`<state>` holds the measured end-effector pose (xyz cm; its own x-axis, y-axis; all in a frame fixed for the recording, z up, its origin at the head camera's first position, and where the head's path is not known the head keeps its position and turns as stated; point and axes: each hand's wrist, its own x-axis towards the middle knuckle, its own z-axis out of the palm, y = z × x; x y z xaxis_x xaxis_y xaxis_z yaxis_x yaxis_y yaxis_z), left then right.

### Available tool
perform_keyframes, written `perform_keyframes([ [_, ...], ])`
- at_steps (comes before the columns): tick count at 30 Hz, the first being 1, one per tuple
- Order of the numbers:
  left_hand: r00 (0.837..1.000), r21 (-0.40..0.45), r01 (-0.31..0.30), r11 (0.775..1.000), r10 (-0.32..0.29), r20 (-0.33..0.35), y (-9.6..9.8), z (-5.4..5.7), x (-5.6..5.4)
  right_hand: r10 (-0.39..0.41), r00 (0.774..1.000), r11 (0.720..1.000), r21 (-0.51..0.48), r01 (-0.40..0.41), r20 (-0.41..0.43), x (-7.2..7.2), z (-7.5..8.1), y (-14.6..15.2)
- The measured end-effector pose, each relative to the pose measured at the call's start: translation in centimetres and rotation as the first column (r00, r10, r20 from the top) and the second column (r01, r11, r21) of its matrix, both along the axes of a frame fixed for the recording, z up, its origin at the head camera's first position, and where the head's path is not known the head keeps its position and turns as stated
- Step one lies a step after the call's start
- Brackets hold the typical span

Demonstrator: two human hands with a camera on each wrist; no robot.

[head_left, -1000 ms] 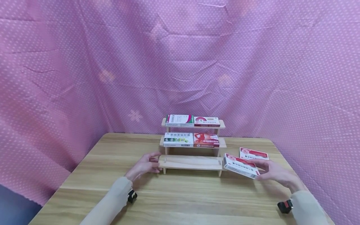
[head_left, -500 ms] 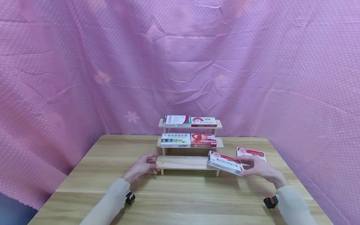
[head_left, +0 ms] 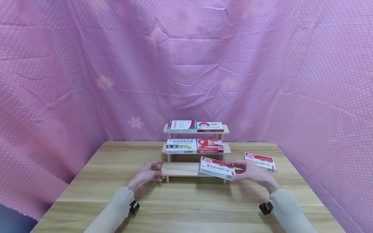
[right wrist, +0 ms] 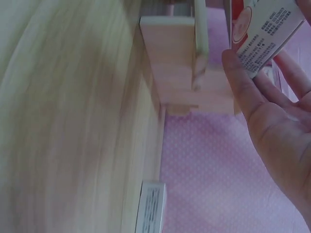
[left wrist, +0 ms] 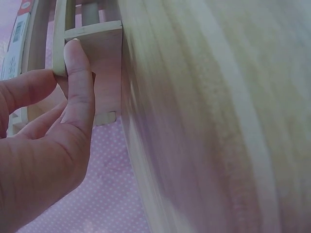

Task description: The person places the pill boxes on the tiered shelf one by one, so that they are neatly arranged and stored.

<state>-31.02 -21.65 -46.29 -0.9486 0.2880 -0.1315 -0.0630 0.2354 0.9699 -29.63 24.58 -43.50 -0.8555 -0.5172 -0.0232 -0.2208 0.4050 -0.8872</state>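
A three-tier wooden display stand [head_left: 180, 169] stands on the table. My left hand [head_left: 147, 174] holds the left end of its lowest tier, and in the left wrist view the thumb and fingers [left wrist: 80, 92] lie around the board's end. My right hand [head_left: 250, 173] grips a red-and-white medicine box [head_left: 217, 167] by its right end. The box is slanted over the right part of the lowest tier; whether it touches the board I cannot tell. In the right wrist view, the end of this medicine box [right wrist: 267, 36] shows between thumb and fingers, above the tier.
A similar red-and-white medicine box [head_left: 260, 161] lies on the table [head_left: 186, 207] right of the stand. The middle tier bears a white-green box [head_left: 181, 146] and a red box [head_left: 210, 146]. On the top tier lie two more boxes [head_left: 182, 126]. A pink dotted cloth [head_left: 186, 64] hangs behind.
My right hand has carried the medicine box leftward, from beside the stand's right end to over the lowest tier. The left hand keeps its hold, and the view has shifted slightly.
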Motion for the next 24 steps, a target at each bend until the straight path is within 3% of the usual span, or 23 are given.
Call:
perform_keyframes([
  [12, 1.0, 0.021, 0.016, 1.0, -0.016, -0.01, -0.1, 0.0, 0.1, 0.035, 0.999, 0.999, -0.014, -0.036, -0.036, -0.7, -0.7, -4.0],
  [24, 1.0, 0.018, 0.004, 1.0, -0.004, 0.004, -0.1, -0.1, -0.2, -0.032, 0.999, 0.999, -0.016, 0.032, -0.009, -1.1, -1.8, -7.8],
])
